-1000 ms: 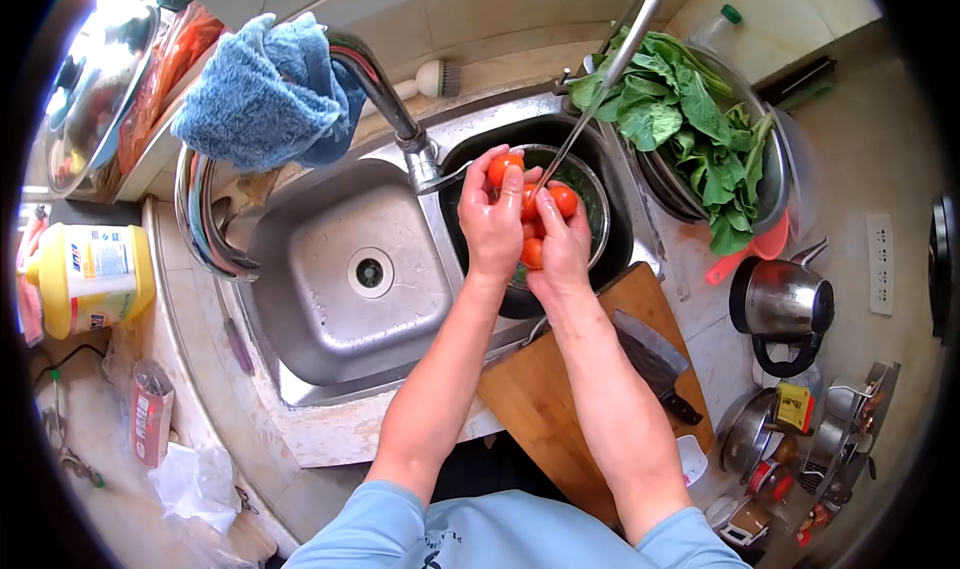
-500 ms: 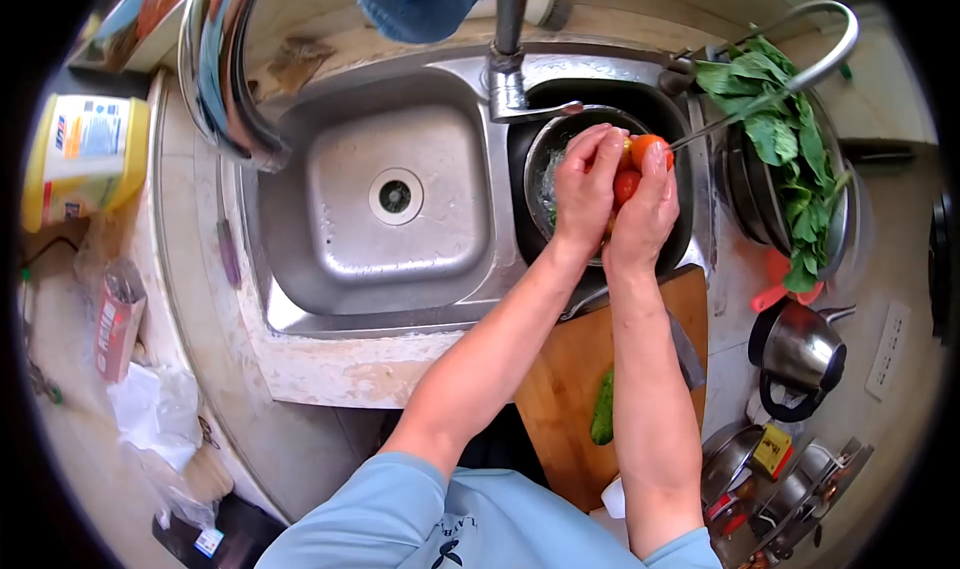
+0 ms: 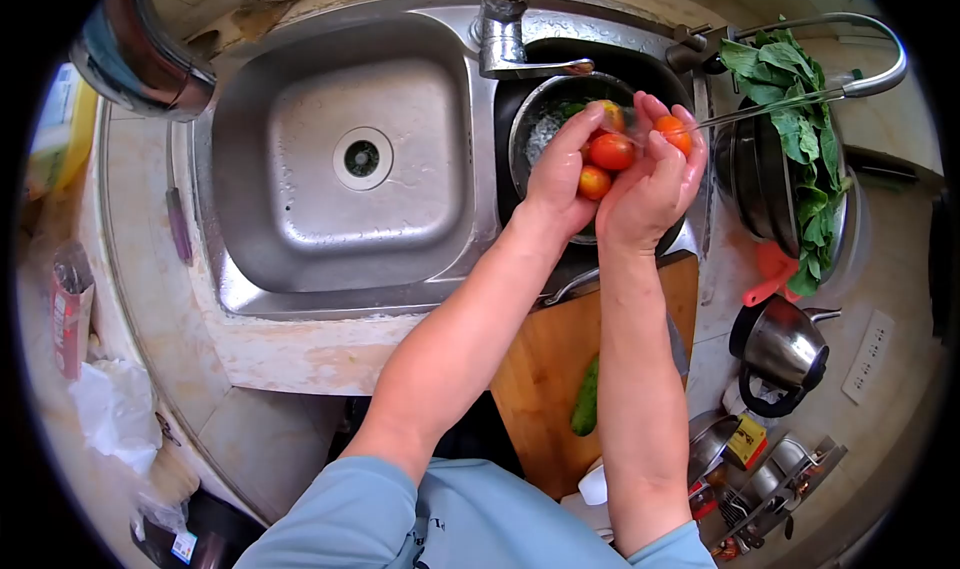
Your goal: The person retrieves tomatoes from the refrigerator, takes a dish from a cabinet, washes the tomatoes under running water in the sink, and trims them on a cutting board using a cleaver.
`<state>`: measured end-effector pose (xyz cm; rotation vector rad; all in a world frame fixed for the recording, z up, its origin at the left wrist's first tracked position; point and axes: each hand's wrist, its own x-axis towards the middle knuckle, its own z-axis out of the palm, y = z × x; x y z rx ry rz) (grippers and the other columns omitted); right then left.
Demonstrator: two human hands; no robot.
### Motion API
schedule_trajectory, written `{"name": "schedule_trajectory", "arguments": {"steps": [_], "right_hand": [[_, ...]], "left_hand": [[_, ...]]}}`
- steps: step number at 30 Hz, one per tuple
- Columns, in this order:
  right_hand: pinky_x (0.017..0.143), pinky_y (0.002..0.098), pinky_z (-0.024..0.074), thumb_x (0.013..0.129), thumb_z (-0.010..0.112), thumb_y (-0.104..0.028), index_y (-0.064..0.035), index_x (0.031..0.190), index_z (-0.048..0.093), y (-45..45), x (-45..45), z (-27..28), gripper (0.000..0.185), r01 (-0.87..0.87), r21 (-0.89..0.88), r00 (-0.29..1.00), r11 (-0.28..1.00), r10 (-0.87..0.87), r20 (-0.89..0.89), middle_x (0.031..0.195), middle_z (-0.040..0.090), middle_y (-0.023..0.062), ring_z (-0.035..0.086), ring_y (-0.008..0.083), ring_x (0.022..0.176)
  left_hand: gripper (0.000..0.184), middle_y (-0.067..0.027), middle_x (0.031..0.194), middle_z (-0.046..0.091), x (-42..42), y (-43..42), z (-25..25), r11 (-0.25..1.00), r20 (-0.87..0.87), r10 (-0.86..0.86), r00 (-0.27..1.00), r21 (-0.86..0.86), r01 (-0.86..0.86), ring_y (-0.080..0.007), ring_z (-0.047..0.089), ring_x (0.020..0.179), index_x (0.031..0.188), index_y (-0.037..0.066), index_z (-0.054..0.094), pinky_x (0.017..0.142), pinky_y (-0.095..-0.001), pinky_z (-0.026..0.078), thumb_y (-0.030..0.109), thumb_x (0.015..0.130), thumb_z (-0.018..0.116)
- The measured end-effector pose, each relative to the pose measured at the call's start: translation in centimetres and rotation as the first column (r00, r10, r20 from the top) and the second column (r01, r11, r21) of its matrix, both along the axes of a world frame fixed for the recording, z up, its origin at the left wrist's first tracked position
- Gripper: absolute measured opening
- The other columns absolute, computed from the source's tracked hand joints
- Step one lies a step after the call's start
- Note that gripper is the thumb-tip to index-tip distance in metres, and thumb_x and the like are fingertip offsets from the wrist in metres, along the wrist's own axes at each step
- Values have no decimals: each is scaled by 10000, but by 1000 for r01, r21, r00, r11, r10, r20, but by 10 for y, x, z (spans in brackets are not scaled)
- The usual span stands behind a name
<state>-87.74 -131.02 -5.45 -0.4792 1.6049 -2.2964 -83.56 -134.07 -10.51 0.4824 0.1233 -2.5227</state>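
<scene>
My left hand point(image 3: 560, 174) and my right hand point(image 3: 650, 189) are cupped together over the right sink basin. Several cherry tomatoes, red to orange-yellow, rest between the palms. One red cherry tomato point(image 3: 612, 152) and an orange one point(image 3: 594, 182) lie against my left hand. Another orange tomato point(image 3: 673, 134) sits in the fingers of my right hand. A thin stream of water point(image 3: 750, 115) from the curved spout point(image 3: 885, 69) reaches the hands from the right. Below them, a round metal pot point(image 3: 519, 134) holds water and something green, partly hidden by my hands.
The left basin point(image 3: 290, 184) has a drain in its middle. A cutting board point(image 3: 535, 369) carries a cucumber point(image 3: 586, 399) and a knife, partly behind my right forearm. Leafy greens point(image 3: 800, 139) lie in a pan at right, above a kettle point(image 3: 785, 341). The faucet point(image 3: 503, 44) stands between the basins.
My cupped hands have opened wider and turned, so more of the tomatoes shows between them. The head view has shifted, moving the sink slightly up and left in the picture.
</scene>
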Motion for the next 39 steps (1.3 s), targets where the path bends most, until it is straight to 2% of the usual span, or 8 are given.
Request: {"name": "schedule_trajectory", "arguments": {"steps": [4,8,11,17,21,28,36,39], "right_hand": [[893,339,487,913,497,-86,16,1168,474,1,-4,15,276,-15,-103,990,995,29,136,956,586,113,607,196,908],[738,243,483,993,574,-272,-20,1044,546,-3,-12,19,258,-92,238,984,967,125,-128,816,588,22,570,93,760],[715,246,494,940,575,-105,-2,986,602,-9,-14,24,117,-157,341,955,927,231,-187,854,626,44,586,94,773],[587,252,466,928,543,-118,10,1000,637,-4,-44,30,174,-61,181,993,982,41,113,845,614,62,580,130,621],[603,326,490,953,557,-204,-44,1059,551,-6,-108,0,193,-68,439,904,896,-131,407,892,608,83,604,213,664],[628,337,494,948,551,-177,-31,948,549,-30,-154,-16,145,-46,150,818,988,-49,573,827,569,70,583,208,692],[691,360,542,953,581,-133,-54,982,613,-28,-202,-46,90,-159,133,898,978,87,432,892,651,70,642,192,742],[690,355,543,959,563,-132,-42,951,612,-29,-158,-12,103,-26,398,981,917,-54,188,818,640,61,637,191,730]], "left_hand": [[228,-46,1066,610,-1,-7,8,997,-78,-49,996,51,53,-154,587,1000,1097,98,595,917,-315,491,264,947,639],[208,-11,1059,617,1,-10,8,993,-143,-118,983,-10,118,-126,580,992,1104,123,604,852,-296,500,265,954,632],[221,3,1073,617,8,-12,9,987,-134,-151,979,-66,143,-122,581,994,1129,143,602,804,-306,510,277,956,629],[365,-34,1230,586,15,-14,-1,982,-10,-188,982,-19,188,-209,602,1033,1256,166,559,691,-317,550,307,934,655],[406,-30,1261,568,10,-21,-1,973,-20,-229,973,-38,228,-239,609,1011,1276,142,541,547,-252,542,260,914,682],[406,-48,1231,574,7,-37,-3,912,76,-379,922,-136,386,-227,655,961,1277,114,541,521,-245,551,235,913,674],[380,-38,1199,595,19,-37,9,862,280,-422,862,-172,478,-215,657,968,1255,119,564,526,-239,520,249,916,678],[386,-36,1208,601,20,-31,7,867,281,-395,874,-201,456,-210,654,977,1261,117,561,512,-239,509,249,916,675]]}}
